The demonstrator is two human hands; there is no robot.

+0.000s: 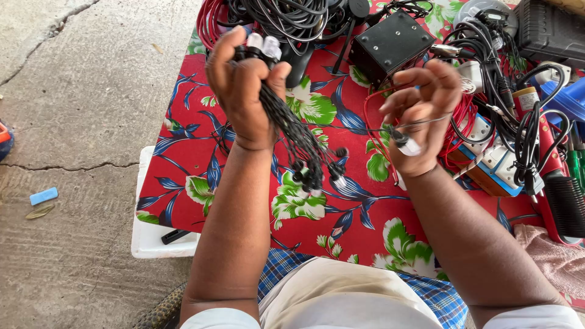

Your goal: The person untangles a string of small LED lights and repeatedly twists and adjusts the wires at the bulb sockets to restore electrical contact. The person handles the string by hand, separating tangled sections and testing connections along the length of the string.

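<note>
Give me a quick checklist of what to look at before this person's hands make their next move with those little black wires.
1. Left hand grips the bundle of black wires firmly: ok.
2. Right hand pinches a single wired bulb: ok.
3. Bundle's loose ends hang free above the red floral cloth: ok.
4. Single wire free of the red cable beside it: cannot tell.
5. Black box out of the hands' way: ok.

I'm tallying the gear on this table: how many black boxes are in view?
2: one small black box at the cloth's top middle, one larger at the top right corner, partly cut off. Cables may hide more.
</note>
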